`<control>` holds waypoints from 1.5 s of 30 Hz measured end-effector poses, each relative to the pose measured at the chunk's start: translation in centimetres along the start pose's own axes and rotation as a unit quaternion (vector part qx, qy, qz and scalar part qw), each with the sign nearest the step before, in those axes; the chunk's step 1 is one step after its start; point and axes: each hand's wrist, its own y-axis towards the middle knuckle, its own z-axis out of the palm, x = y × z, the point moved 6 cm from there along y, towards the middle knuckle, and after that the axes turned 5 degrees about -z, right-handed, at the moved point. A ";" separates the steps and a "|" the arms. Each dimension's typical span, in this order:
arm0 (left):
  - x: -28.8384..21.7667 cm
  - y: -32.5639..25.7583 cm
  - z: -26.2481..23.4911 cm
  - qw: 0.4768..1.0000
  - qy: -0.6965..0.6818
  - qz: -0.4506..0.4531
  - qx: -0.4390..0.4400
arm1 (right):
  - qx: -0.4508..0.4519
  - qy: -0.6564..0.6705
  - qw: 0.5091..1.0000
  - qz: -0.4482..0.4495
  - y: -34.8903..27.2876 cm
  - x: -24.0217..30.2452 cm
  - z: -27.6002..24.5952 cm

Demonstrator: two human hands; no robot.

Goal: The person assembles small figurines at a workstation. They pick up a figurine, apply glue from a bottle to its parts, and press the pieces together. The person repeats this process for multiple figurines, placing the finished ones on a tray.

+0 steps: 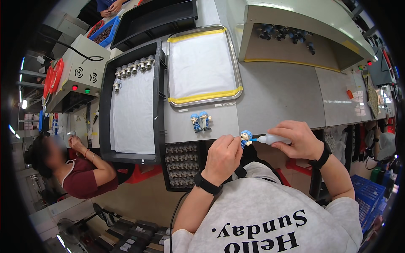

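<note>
My left hand (222, 157) is closed around a small blue-haired figurine (245, 137), which sticks out at my fingertips above the table edge (270, 109). My right hand (297, 139) grips a small white squeeze bottle (272, 138), its blue tip touching the figurine. Two finished figurines (200, 121) stand on the table just beyond my left hand, near the lined metal tray (202, 63).

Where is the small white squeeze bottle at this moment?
In the head view, the white squeeze bottle is in the right hand, its tip at the blue-haired figurine held by the left hand.
</note>
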 end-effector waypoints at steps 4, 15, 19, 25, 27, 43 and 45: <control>0.1 0.0 0.0 1.000 -0.001 0.001 -0.001 | 0.004 -0.020 1.000 -0.007 0.2 0.4 -0.1; 0.2 0.0 0.3 1.000 0.002 0.003 0.002 | 0.019 -0.094 0.995 -0.035 0.8 1.8 -0.6; 0.2 -0.1 0.4 1.000 0.018 0.004 0.010 | 0.023 -0.118 0.992 -0.048 1.0 2.5 -0.6; 0.2 -0.1 0.6 0.999 0.033 0.008 0.016 | 0.031 -0.130 0.989 -0.057 1.4 3.2 -0.6; 0.2 -0.1 0.6 0.999 0.036 0.010 0.016 | 0.037 -0.130 0.989 -0.056 1.5 3.3 -0.5; 0.8 0.2 -0.1 0.999 0.016 -0.012 -0.027 | -0.001 0.113 0.992 0.057 0.4 -2.2 0.6; 0.9 0.4 -0.3 0.999 0.009 -0.014 -0.036 | -0.069 0.246 0.961 0.103 -0.2 -5.2 1.8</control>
